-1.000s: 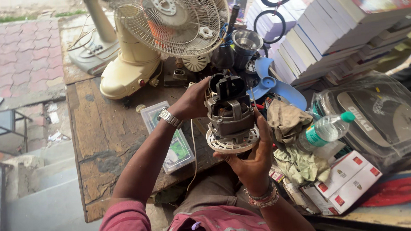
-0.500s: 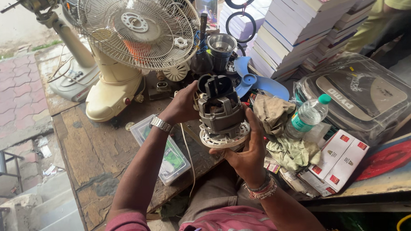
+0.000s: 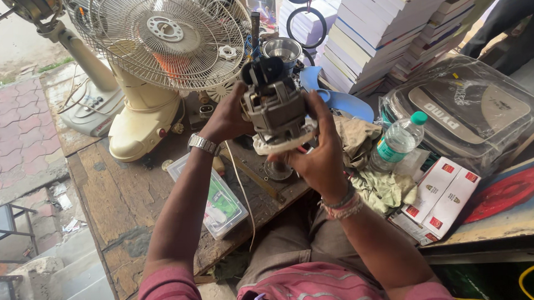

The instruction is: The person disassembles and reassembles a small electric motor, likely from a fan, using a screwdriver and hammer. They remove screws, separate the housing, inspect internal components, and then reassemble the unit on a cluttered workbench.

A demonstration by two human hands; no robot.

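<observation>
Both of my hands hold a grey electric motor (image 3: 275, 109) with a round white base plate, lifted above the wooden workbench (image 3: 122, 201). My left hand (image 3: 226, 117) grips its left side; a metal watch sits on that wrist. My right hand (image 3: 317, 151) cups the motor from the right and underneath, with bead bracelets on the wrist. A thin white wire (image 3: 243, 187) hangs down from the motor toward my lap.
A cream table fan with a wire grille (image 3: 169, 40) stands behind the motor. A clear plastic box (image 3: 218, 203), a crumpled rag (image 3: 376, 181), a water bottle (image 3: 397, 141), small white and red cartons (image 3: 442, 193), a bagged appliance (image 3: 466, 111) and stacked books (image 3: 387, 25) surround me.
The motor and both hands sit higher and nearer to me now, and the motor has tilted a little. My view has swung left, showing more of the fan.
</observation>
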